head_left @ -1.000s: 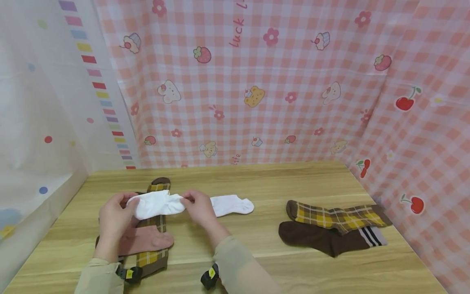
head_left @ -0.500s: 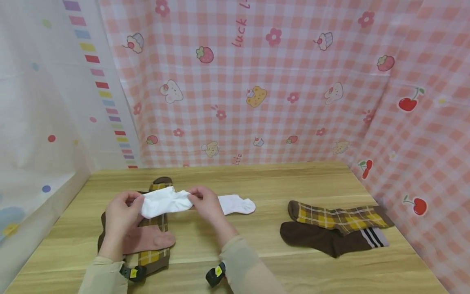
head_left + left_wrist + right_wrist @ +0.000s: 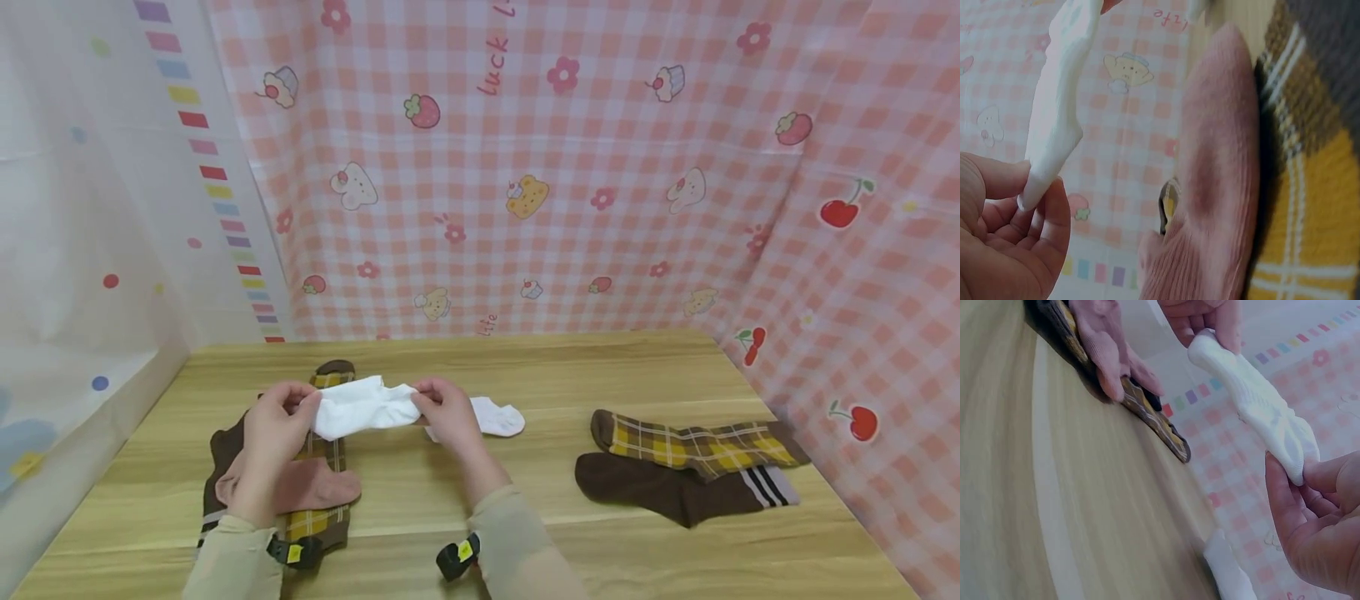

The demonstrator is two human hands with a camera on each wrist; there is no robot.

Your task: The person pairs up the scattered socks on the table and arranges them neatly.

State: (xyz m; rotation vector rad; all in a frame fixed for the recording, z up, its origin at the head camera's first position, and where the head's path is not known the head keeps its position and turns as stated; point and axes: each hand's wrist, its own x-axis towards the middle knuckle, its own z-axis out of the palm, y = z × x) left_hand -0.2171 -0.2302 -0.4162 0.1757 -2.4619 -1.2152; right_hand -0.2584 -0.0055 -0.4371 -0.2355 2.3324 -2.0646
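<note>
Between my two hands a white ankle sock [image 3: 366, 407] is stretched out sideways above the table. My left hand [image 3: 279, 421] pinches one end between thumb and fingers. The other end is pinched by my right hand [image 3: 452, 417]. A second white sock [image 3: 498, 417] lies on the table behind the right hand, partly hidden by it. Below the left hand lie a pink sock [image 3: 318, 486], a yellow-and-brown plaid sock [image 3: 306, 523] and a dark brown sock [image 3: 222, 454], overlapping. In the left wrist view the pink sock [image 3: 1219, 156] looms close beside the plaid one.
At the right of the wooden table [image 3: 525, 517] lie another plaid sock [image 3: 701, 442] and a brown sock [image 3: 660, 490] with a striped cuff, touching each other. Printed pink gingham cloth [image 3: 465, 167] hangs behind, and a white dotted cloth [image 3: 112, 208] hangs at the left.
Both hands have carried the stretched white sock to the right and slightly up. More of the pink and brown socks at left shows; less of the white sock on the table shows.
</note>
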